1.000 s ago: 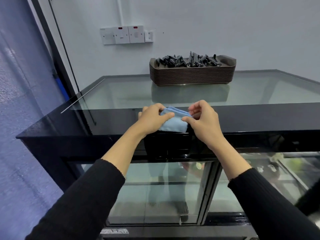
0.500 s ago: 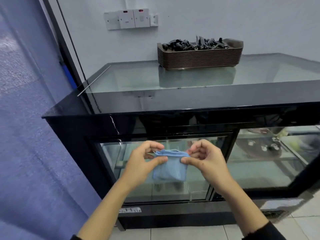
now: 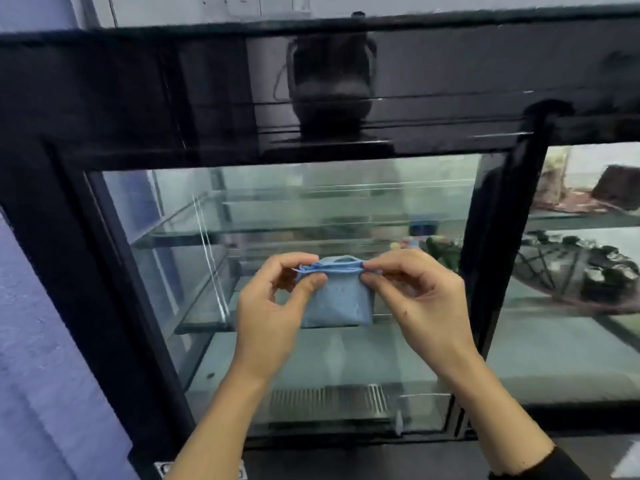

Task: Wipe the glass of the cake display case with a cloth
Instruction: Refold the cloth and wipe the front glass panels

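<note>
A folded light-blue cloth (image 3: pixel 337 301) hangs between my two hands in front of the cake display case. My left hand (image 3: pixel 273 313) pinches its upper left edge between thumb and fingers. My right hand (image 3: pixel 415 303) pinches the upper right edge. The cloth is held a little in front of the left glass door (image 3: pixel 277 209) of the case, not pressed on it as far as I can tell. The black frame (image 3: pixel 104 109) of the case surrounds the glass, and glass shelves show inside.
A black vertical post (image 3: pixel 498 244) separates the left door from the right glass door (image 3: pixel 571 341). Behind the right glass lies a dark tray with small items (image 3: pixel 581 271). A blue wall (image 3: pixel 41 341) stands at the left. A metal vent grille (image 3: pixel 329 400) sits at the case floor.
The view has dropped from the case top to its front glass. Both hands have brought the cloth down from the top edge and hold it before the left door.
</note>
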Motion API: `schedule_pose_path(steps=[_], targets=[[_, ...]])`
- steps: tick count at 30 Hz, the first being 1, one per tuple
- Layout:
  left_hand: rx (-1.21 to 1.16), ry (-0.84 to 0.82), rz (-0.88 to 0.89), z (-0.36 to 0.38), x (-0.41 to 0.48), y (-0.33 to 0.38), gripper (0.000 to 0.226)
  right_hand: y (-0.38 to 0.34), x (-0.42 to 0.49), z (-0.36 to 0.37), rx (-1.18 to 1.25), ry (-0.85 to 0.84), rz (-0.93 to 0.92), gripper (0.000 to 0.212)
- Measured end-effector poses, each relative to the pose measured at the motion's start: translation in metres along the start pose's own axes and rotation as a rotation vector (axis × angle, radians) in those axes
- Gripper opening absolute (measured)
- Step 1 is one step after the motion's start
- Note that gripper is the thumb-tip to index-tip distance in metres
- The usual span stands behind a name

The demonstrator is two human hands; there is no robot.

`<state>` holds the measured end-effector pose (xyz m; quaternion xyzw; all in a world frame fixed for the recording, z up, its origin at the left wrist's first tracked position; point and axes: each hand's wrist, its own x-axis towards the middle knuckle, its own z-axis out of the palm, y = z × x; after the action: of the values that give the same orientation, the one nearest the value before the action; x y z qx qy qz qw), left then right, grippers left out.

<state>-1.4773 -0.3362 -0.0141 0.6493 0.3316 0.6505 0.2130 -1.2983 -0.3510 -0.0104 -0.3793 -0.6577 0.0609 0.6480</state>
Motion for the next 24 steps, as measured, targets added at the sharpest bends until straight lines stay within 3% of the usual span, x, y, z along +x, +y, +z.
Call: schedule_pose_path(steps=[8,14,16,19,22,24], targets=[[0.134,0.064,0.398,0.003,-0.012,-0.064,0.029,0.051,-0.029,0.021,-0.237,0.12,-0.189,0.014],[0.587,0.155,0.888,0.01,-0.019,-0.077,0.01,0.061,-0.032,0.03,-0.29,0.199,-0.26,0.008],[0.685,0.112,0.868,0.023,-0.033,-0.083,0.027,0.064,-0.04,0.03,-0.201,0.198,-0.279,0.003],[0.757,0.033,0.735,0.042,-0.055,-0.094,0.042,0.082,-0.063,0.023,-0.13,0.229,-0.34,0.017],[0.97,-0.008,0.735,0.046,-0.056,-0.104,0.052,0.106,-0.079,0.008,-0.202,0.323,-0.366,0.028],[1.072,0.013,0.762,0.036,-0.04,-0.103,0.053,0.115,-0.071,-0.008,-0.383,0.386,-0.421,0.034]])
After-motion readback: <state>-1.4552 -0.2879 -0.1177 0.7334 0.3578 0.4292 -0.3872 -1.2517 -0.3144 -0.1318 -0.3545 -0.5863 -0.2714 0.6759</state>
